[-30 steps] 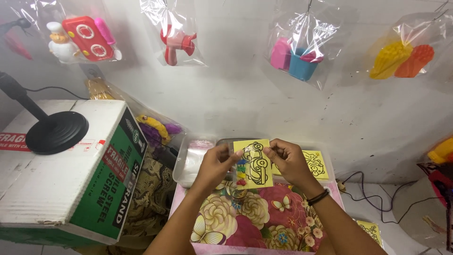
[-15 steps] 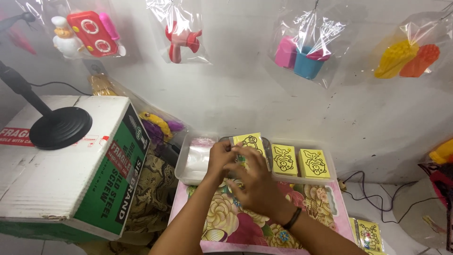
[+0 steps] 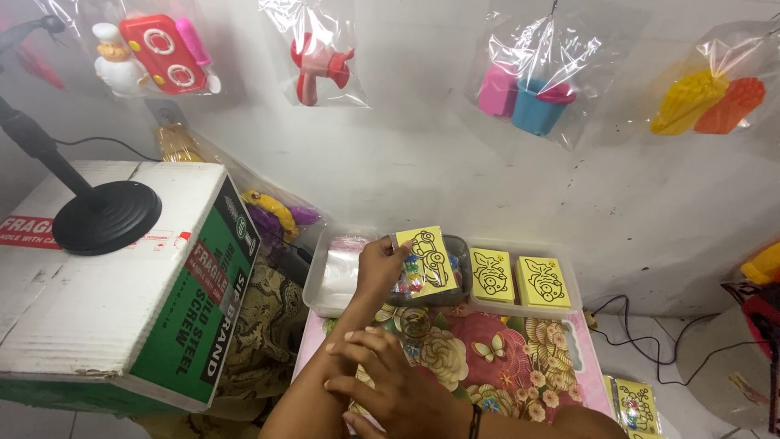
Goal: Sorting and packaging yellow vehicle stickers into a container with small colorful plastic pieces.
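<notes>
My left hand (image 3: 380,267) holds up a yellow card with a black car outline (image 3: 428,260), tilted over a dark tub of small coloured pieces (image 3: 455,280). My right hand (image 3: 388,382) lies low over my left forearm, fingers spread, with nothing in it. Both are above a small table covered in a floral cloth (image 3: 504,362). Behind the card, a clear tray (image 3: 573,294) carries two stacks of yellow picture cards (image 3: 492,272).
A large cardboard box (image 3: 122,293) with a black stand base (image 3: 106,215) on top fills the left. A clear tray of plastic bags (image 3: 337,272) sits by it. Bagged toys (image 3: 528,81) hang on the white wall. More yellow cards (image 3: 638,406) and cables (image 3: 650,341) lie at right.
My right hand has let go of the card and dropped back onto my left forearm. The left hand alone now holds the card, shifted slightly left over the tub.
</notes>
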